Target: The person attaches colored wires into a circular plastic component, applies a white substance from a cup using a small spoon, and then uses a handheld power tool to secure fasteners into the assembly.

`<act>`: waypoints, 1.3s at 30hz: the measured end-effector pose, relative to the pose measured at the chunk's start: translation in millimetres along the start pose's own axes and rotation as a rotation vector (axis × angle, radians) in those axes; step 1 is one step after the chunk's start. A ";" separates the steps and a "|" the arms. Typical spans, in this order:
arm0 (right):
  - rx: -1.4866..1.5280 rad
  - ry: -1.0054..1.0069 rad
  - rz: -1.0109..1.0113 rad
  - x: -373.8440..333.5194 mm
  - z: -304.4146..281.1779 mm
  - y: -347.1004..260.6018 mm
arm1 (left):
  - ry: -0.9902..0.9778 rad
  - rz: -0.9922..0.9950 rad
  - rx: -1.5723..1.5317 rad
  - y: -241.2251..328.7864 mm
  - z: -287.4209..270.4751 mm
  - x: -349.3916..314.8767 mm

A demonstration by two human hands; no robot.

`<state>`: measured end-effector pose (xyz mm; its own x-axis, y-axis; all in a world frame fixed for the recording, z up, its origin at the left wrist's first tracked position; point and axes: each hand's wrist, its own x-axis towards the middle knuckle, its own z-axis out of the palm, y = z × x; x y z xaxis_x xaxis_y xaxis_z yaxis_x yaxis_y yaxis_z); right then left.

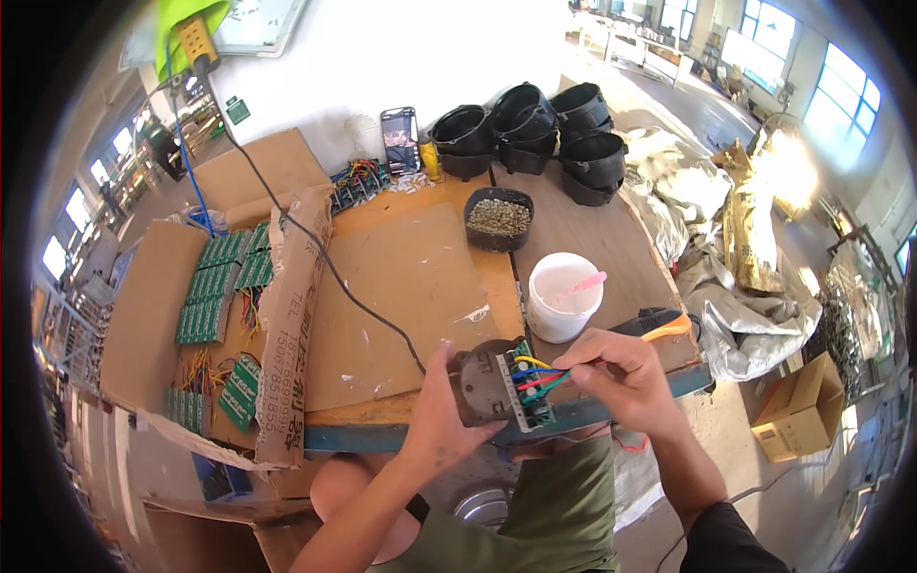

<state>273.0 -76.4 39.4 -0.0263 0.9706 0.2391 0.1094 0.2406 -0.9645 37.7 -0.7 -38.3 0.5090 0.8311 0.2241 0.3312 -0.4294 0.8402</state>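
Note:
A dark grey round housing [483, 384], possibly a motor, is gripped at its left side by my left hand [441, 425], thumb below and fingers above. Against the housing's right face stands a green circuit board [531, 406] with a pale connector strip. Yellow, blue, red and green wires [546, 374] run from the board to my right hand [621, 380], whose thumb and fingers pinch them. The exact wire ends are hidden by the fingertips. Both hands are over the table's near edge, above my lap.
On the left, a cardboard box [287, 382] holds green circuit boards [205, 301]. Beyond my hands stand a white tub [564, 325] with a pink stick, a black bowl of small metal parts [499, 218] and several black housings [523, 115]. An orange-handled tool [666, 328] lies right; a black cable [330, 258] crosses the table.

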 end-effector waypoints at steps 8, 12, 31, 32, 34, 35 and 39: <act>-0.263 0.021 -0.138 11.6 11.5 22.2 | -0.012 0.045 -0.002 3.1 -6.6 -3.1; -0.289 0.001 -0.115 18.0 13.3 28.1 | -0.022 0.047 0.019 1.6 -7.5 -3.4; -0.469 -0.051 -0.295 27.2 20.2 47.7 | -0.048 0.046 0.022 -4.3 -10.9 -0.3; -0.474 -0.046 -0.273 26.2 20.7 48.4 | -0.047 0.028 0.013 -6.0 -11.1 -0.8; -0.485 -0.036 -0.229 23.3 22.4 48.7 | -0.028 0.024 0.035 -3.7 -13.3 -1.9; -0.483 -0.029 -0.223 22.7 23.1 49.9 | -0.019 0.023 0.046 -2.9 -14.2 -2.5; -0.497 -0.036 -0.210 23.4 24.5 56.8 | 0.025 -0.023 0.025 -5.1 -9.9 -7.0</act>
<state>254.2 -40.1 -12.6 -0.1316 0.9034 0.4081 0.5544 0.4083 -0.7252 24.5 -0.8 -39.3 0.4813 0.8491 0.2176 0.3625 -0.4188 0.8326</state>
